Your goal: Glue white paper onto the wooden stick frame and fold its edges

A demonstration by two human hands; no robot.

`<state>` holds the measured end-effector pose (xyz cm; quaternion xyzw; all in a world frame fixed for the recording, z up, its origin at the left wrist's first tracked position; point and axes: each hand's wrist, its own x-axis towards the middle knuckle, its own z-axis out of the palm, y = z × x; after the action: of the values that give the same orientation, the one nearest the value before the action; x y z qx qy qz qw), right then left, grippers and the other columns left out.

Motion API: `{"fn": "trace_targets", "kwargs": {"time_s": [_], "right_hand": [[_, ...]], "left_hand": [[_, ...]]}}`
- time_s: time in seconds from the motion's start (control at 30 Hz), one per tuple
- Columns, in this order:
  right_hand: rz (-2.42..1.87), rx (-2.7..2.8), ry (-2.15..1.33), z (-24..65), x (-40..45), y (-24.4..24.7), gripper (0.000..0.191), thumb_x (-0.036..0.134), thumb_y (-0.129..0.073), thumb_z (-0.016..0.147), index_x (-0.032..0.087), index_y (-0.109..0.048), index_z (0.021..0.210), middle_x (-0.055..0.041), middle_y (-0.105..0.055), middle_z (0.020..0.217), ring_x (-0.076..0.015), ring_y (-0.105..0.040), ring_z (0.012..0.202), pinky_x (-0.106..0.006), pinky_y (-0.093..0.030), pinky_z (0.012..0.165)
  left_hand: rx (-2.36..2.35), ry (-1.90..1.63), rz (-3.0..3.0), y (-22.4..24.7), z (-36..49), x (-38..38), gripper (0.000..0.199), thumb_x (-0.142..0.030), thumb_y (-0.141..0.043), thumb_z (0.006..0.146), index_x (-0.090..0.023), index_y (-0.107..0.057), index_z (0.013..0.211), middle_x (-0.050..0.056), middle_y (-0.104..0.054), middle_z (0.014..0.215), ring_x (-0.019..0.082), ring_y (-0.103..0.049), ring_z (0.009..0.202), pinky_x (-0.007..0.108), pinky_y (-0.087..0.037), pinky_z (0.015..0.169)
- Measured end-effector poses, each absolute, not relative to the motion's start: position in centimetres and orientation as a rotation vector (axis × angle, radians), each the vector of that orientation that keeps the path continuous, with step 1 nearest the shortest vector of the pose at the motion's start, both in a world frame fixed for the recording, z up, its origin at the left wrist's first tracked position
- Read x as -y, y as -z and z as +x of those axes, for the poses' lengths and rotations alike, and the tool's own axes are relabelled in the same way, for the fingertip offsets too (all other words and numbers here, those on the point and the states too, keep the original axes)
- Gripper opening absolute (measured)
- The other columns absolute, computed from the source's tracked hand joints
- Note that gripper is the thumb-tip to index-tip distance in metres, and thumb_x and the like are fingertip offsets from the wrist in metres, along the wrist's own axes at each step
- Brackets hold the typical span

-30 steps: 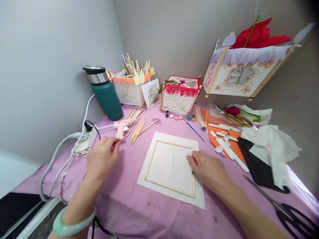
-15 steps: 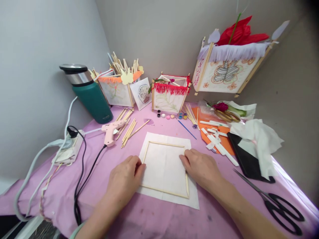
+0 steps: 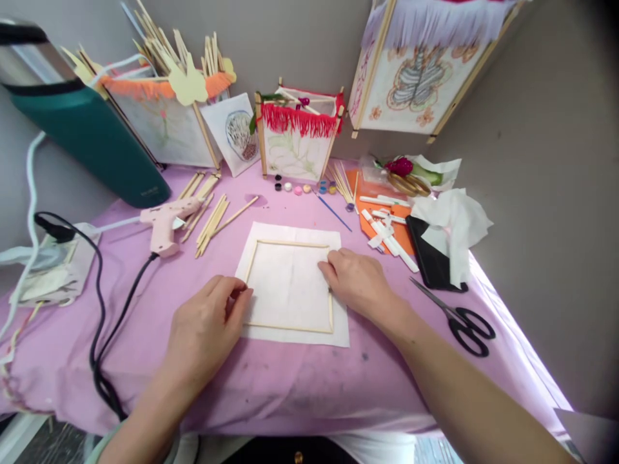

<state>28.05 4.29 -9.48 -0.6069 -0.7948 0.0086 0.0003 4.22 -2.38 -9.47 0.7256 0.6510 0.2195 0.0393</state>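
A square frame of thin wooden sticks (image 3: 290, 328) lies flat on a sheet of white paper (image 3: 290, 283) that sticks out past it on all sides. My left hand (image 3: 207, 322) pinches the frame's left stick near its middle, thumb and fingers closed together. On the opposite side, my right hand (image 3: 358, 283) has its fingers closed at the right stick and covers part of it. A small dark spot shows on that stick just below the right fingertips.
A pink glue gun (image 3: 167, 222) and loose sticks (image 3: 213, 222) lie at the left, beside a teal bottle (image 3: 91, 142). Small paint pots (image 3: 298, 189) and a paintbrush (image 3: 333, 212) sit behind the paper. Scissors (image 3: 457, 316) and a black phone-like slab (image 3: 430, 258) are at the right.
The camera view has tilted down and turned, so the scene sits higher and further left. Both hands keep their places at the frame's two sides.
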Motion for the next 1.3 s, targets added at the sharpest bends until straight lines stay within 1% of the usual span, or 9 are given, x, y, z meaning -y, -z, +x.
{"fn": "trace_targets", "kwargs": {"time_s": [0.1, 0.2, 0.3, 0.5, 0.7, 1.07, 1.2, 1.3], "right_hand": [[-1.902, 2.495, -0.027, 28.1, -4.3, 9.5, 0.034, 0.034, -0.033, 0.097, 0.017, -0.063, 0.097, -0.0079, -0.067, 0.087, -0.0185, -0.063, 0.075, -0.028, -0.032, 0.060], [-1.897, 2.493, -0.032, 28.1, -4.4, 9.5, 0.034, 0.035, -0.034, 0.096, 0.017, -0.063, 0.098, -0.0077, -0.067, 0.086, -0.0184, -0.062, 0.075, -0.027, -0.031, 0.059], [-1.888, 2.482, -0.013, 28.1, -4.4, 9.6, 0.034, 0.035, -0.035, 0.096, 0.017, -0.063, 0.097, -0.0068, -0.067, 0.085, -0.0186, -0.062, 0.074, -0.027, -0.029, 0.058], [-1.888, 2.487, -0.016, 28.1, -4.4, 9.7, 0.033, 0.035, -0.036, 0.096, 0.017, -0.063, 0.096, -0.0067, -0.067, 0.085, -0.0184, -0.062, 0.073, -0.028, -0.030, 0.057], [-1.888, 2.497, -0.006, 28.2, -4.4, 9.7, 0.034, 0.036, -0.034, 0.097, 0.017, -0.063, 0.097, -0.0070, -0.067, 0.086, -0.0187, -0.062, 0.074, -0.028, -0.031, 0.058], [-1.882, 2.505, 0.003, 28.1, -4.4, 9.7, 0.033, 0.036, -0.036, 0.096, 0.017, -0.063, 0.095, -0.0063, -0.067, 0.085, -0.0188, -0.063, 0.072, -0.028, -0.029, 0.056], [-1.890, 2.506, 0.006, 28.1, -4.3, 9.7, 0.034, 0.036, -0.035, 0.097, 0.017, -0.063, 0.097, -0.0068, -0.066, 0.085, -0.0188, -0.062, 0.073, -0.028, -0.031, 0.058], [-1.894, 2.509, 0.015, 28.1, -4.3, 9.6, 0.034, 0.035, -0.034, 0.097, 0.017, -0.063, 0.097, -0.0067, -0.066, 0.085, -0.0188, -0.062, 0.073, -0.028, -0.032, 0.060]], "left_hand": [[-1.907, -0.724, 2.268, 9.7, 4.3, 3.2, 0.014, -0.033, -0.052, 0.088, -0.022, -0.059, 0.089, 0.000, -0.063, 0.084, 0.012, -0.058, 0.065, 0.025, -0.043, 0.058], [-1.718, -0.732, 2.407, 10.0, 4.3, 3.9, 0.014, -0.033, -0.054, 0.088, -0.023, -0.062, 0.092, 0.001, -0.062, 0.092, 0.013, -0.060, 0.073, 0.024, -0.046, 0.063], [-1.600, -0.714, 2.486, 10.6, 4.3, 4.3, 0.015, -0.032, -0.054, 0.088, -0.024, -0.064, 0.095, 0.002, -0.061, 0.093, 0.014, -0.060, 0.080, 0.024, -0.048, 0.066], [-1.550, -0.691, 2.581, 10.8, 5.1, 4.6, 0.016, -0.026, -0.054, 0.088, -0.024, -0.066, 0.098, 0.004, -0.060, 0.090, 0.016, -0.057, 0.078, 0.027, -0.046, 0.061], [-1.517, -0.715, 2.588, 10.9, 5.9, 4.7, 0.017, -0.022, -0.051, 0.089, -0.024, -0.068, 0.091, 0.003, -0.061, 0.088, 0.016, -0.057, 0.078, 0.027, -0.045, 0.060], [-1.529, -0.742, 2.560, 10.9, 6.2, 4.6, 0.017, -0.023, -0.051, 0.089, -0.022, -0.068, 0.087, 0.003, -0.064, 0.085, 0.015, -0.058, 0.077, 0.027, -0.048, 0.064], [-1.532, -0.728, 2.580, 10.9, 6.3, 4.6, 0.019, -0.025, -0.049, 0.090, -0.022, -0.067, 0.087, 0.004, -0.064, 0.084, 0.015, -0.058, 0.076, 0.028, -0.048, 0.065], [-1.528, -0.701, 2.582, 11.0, 6.2, 4.6, 0.017, -0.024, -0.049, 0.090, -0.022, -0.066, 0.088, 0.004, -0.063, 0.085, 0.016, -0.058, 0.076, 0.028, -0.048, 0.064]]}}
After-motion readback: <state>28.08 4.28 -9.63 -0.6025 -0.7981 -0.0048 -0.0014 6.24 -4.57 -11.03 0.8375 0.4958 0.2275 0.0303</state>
